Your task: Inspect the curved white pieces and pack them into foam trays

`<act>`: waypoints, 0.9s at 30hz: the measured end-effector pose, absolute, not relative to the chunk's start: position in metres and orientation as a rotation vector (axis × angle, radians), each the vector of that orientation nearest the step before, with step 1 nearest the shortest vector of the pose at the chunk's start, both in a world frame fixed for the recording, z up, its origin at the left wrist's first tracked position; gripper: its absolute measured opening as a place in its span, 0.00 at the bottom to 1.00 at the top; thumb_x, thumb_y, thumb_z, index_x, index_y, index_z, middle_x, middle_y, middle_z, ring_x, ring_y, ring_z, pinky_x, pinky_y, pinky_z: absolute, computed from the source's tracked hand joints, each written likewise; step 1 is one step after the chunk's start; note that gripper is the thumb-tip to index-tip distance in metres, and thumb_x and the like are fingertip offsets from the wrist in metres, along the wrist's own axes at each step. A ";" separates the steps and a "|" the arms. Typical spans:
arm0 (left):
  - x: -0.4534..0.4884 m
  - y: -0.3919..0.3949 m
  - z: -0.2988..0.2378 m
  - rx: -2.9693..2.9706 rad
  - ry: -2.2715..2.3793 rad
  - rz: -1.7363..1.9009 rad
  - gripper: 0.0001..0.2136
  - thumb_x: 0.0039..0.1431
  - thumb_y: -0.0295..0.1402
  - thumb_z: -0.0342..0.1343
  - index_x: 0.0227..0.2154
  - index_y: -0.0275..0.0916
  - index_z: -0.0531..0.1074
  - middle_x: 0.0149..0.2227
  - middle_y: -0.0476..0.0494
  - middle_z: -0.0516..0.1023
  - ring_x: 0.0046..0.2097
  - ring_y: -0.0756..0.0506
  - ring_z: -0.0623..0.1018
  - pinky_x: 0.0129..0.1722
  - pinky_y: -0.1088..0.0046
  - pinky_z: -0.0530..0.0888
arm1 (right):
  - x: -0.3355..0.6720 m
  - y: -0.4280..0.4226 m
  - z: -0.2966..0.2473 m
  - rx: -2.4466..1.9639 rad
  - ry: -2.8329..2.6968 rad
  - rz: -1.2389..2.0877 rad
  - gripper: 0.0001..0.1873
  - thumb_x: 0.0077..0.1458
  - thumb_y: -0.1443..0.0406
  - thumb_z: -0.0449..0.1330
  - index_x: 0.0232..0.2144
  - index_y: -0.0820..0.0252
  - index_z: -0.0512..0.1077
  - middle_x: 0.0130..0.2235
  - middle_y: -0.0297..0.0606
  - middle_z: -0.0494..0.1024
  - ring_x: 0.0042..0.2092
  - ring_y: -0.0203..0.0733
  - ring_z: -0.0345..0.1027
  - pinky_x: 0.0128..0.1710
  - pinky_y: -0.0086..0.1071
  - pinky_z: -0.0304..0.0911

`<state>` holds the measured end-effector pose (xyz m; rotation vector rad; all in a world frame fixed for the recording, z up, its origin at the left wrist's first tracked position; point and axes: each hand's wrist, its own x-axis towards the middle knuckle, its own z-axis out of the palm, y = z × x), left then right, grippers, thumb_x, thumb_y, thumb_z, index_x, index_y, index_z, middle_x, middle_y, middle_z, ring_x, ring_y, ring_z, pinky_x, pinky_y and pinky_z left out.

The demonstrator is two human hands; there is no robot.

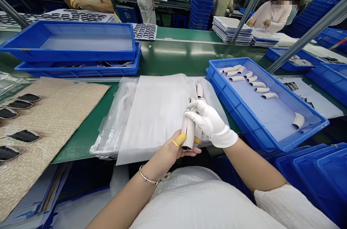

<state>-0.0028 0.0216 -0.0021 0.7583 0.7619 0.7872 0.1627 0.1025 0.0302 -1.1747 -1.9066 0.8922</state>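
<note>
Green bench, pale curved pieces, dark inside

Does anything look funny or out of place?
One curved white piece lies alone in the blue tray, apart from the other pieces. The thin sheet hangs crookedly past the clear tray. The right hand has a white glove, the left hand only yellow finger covers. Nothing looks spilled.

Right hand: white glove. Left hand: yellow finger covers. Curved pieces in hands: cream-white, dark inside at ends. Table: plain green. Mat over its near-left corner: beige, pale-speckled; oval pieces there black, pale-rimmed. Sheet by near edge: translucent white. Tray toward right edge: blue. Stacked trays, far edge left: blue too.
</note>
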 end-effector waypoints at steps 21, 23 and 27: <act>-0.004 0.020 -0.005 0.761 0.805 0.873 0.23 0.59 0.56 0.55 0.38 0.38 0.71 0.32 0.46 0.76 0.29 0.48 0.78 0.33 0.69 0.75 | 0.156 0.082 0.034 -1.326 -2.017 0.982 0.41 0.42 0.49 0.72 0.53 0.62 0.66 0.48 0.45 0.73 0.49 0.51 0.68 0.48 0.43 0.66; -0.005 0.019 -0.008 0.778 0.746 0.860 0.22 0.61 0.54 0.53 0.37 0.38 0.71 0.31 0.46 0.77 0.29 0.48 0.77 0.33 0.70 0.74 | 0.154 0.083 0.031 -1.339 -1.960 1.008 0.30 0.48 0.50 0.68 0.47 0.62 0.69 0.42 0.42 0.74 0.44 0.47 0.70 0.44 0.40 0.66; -0.005 0.017 -0.011 0.789 0.726 0.827 0.22 0.61 0.54 0.53 0.37 0.37 0.71 0.29 0.46 0.76 0.27 0.49 0.76 0.32 0.71 0.73 | 0.156 0.093 0.027 -1.233 -1.795 1.029 0.17 0.63 0.53 0.55 0.29 0.59 0.67 0.27 0.32 0.69 0.31 0.37 0.65 0.35 0.33 0.62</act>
